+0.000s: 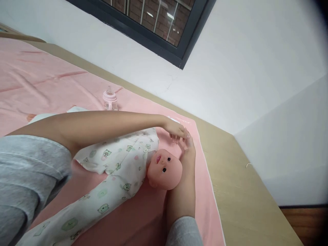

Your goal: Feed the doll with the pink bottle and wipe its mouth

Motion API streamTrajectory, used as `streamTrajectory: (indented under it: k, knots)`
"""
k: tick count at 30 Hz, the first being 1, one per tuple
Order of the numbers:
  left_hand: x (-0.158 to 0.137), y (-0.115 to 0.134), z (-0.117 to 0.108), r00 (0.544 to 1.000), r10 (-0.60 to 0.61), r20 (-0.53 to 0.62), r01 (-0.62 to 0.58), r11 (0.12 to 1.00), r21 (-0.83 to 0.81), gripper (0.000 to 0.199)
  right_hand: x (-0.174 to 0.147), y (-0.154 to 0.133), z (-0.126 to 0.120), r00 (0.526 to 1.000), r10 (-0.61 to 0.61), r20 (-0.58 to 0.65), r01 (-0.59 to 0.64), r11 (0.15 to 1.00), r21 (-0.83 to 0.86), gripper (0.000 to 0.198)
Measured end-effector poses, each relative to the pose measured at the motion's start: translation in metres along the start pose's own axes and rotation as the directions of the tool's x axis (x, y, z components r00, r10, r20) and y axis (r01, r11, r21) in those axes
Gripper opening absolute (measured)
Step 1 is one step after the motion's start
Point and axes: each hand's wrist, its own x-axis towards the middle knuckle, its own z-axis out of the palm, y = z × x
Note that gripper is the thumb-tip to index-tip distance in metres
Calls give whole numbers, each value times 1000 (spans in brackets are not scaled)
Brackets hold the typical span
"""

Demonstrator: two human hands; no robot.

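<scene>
Soft bright light, shiny white spots on the window (156, 20), dark blurry corner to its right, shadowy pink blanket (146, 212) below it

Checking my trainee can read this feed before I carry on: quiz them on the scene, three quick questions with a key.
1. What stands on the pink cloth just beyond the left forearm?
2. True or false: the doll is turned face down.
3. Fill the gap: in this view, the doll's head overlaps the ____ forearm.

Key:
1. A bottle, its lower part hidden by that arm.
2. False; its eyes and mouth show.
3. Right; the right forearm passes behind it.
</scene>
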Motion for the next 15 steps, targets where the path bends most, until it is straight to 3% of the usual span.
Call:
streamTrajectory:
  k: [4,8,11,15]
  knots:
    - [-39,7,-14,985,80,-154,-67,994,91,56,17,6,-7,995,-82,62,62,960,274,36]
    - [-70,5,-14,921,54,-385,27,979,204,52,21,-5,-24,980,-193,37,159,890,427,35]
    - [-85,2,-7,856,41,-515,72,978,197,60,7,-29,-32,975,-220,4,204,912,355,23]
    - [-95,-4,3,796,78,-600,20,988,155,63,-24,-72,-26,950,-311,37,309,949,61,27]
